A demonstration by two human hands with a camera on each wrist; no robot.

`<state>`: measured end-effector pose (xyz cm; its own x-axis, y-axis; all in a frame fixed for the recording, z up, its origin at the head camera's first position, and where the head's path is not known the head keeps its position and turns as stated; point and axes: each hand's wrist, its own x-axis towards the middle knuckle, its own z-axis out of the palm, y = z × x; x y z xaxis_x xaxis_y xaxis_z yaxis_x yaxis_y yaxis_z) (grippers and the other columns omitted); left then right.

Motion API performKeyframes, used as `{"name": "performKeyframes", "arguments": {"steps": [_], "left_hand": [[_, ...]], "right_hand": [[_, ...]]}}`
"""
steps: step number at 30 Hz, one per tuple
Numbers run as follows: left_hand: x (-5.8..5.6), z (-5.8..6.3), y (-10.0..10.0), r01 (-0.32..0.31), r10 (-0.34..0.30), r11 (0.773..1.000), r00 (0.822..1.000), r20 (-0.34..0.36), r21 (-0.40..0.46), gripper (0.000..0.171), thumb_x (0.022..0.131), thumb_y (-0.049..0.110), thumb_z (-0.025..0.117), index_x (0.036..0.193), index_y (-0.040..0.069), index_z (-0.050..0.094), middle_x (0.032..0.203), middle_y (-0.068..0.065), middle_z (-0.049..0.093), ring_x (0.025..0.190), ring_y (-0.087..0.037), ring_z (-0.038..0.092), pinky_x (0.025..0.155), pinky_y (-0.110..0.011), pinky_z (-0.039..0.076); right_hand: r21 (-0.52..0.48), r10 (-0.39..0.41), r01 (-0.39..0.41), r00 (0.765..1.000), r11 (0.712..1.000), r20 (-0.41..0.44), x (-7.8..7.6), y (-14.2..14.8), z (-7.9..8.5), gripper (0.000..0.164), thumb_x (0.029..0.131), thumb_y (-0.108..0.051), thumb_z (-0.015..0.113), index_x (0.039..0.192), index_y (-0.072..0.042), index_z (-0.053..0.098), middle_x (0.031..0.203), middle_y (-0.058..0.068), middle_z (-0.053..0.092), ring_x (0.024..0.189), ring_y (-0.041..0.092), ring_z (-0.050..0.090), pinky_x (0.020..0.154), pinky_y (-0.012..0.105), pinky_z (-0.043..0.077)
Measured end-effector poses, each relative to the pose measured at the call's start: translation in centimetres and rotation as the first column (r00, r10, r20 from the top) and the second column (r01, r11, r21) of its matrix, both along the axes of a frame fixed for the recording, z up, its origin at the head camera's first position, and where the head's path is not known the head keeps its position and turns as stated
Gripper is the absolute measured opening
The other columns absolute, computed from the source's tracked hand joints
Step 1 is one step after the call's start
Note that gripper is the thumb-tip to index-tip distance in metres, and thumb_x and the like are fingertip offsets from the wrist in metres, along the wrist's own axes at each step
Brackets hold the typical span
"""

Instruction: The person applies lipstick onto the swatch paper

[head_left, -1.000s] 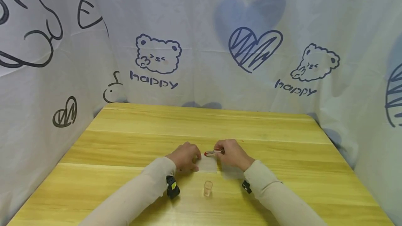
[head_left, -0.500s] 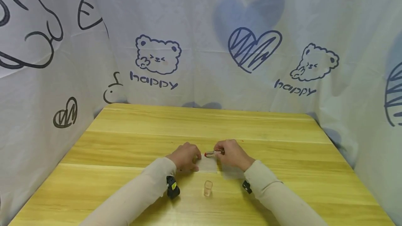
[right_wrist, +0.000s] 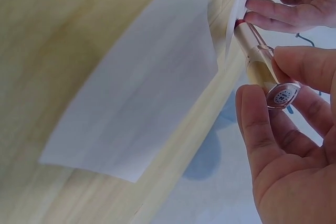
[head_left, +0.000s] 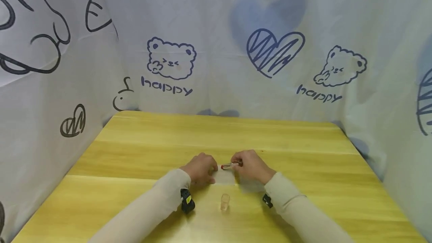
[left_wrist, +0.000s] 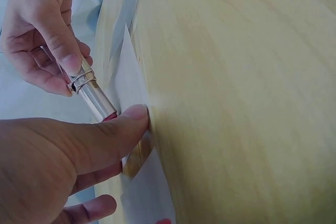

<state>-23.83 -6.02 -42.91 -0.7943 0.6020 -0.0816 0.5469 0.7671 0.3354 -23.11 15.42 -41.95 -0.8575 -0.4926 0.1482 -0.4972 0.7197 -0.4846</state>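
Observation:
My right hand (head_left: pixel 252 166) pinches a lipstick (right_wrist: pixel 257 64) by its base, between thumb and fingers. The lipstick has a shiny metallic tube, and its red tip points left, close to white paper (head_left: pixel 225 177). Whether the tip touches the paper cannot be made out. My left hand (head_left: pixel 201 168) rests at the left side of this paper, thumb and fingers spread on it, as the left wrist view shows with the thumb (left_wrist: pixel 118 135) stretched out. Nearer the person, a clear pinkish cap (head_left: pixel 224 202) stands on the table.
Another sheet of thin white paper (right_wrist: pixel 136 82) lies beneath the right hand. The wooden table (head_left: pixel 162 130) has white printed curtains (head_left: pixel 216 18) behind it and at both sides. A black wrist camera (head_left: pixel 187 201) sits below the left sleeve.
Both hands, the lipstick and the cap hold almost the same places. The head view has shifted very slightly.

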Motion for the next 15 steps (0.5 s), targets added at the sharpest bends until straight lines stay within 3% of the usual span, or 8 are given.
{"name": "performKeyframes", "arguments": {"steps": [15], "left_hand": [[0.10,0.40,0.15,-0.002,0.002,1.000,1.000,-0.003,-0.009,0.035,0.078,0.025,0.084,0.108,0.009,0.074,0.113,-0.003,0.068,0.102,-0.026,0.057,0.089,-0.042,0.047]], "right_hand": [[0.017,0.025,-0.025,1.000,1.000,-0.013,-0.06,0.28,0.17,0.007,0.087,-0.006,0.071,0.093,-0.006,0.073,0.087,0.002,0.069,0.072,0.010,0.059,0.065,0.029,0.050]]}}
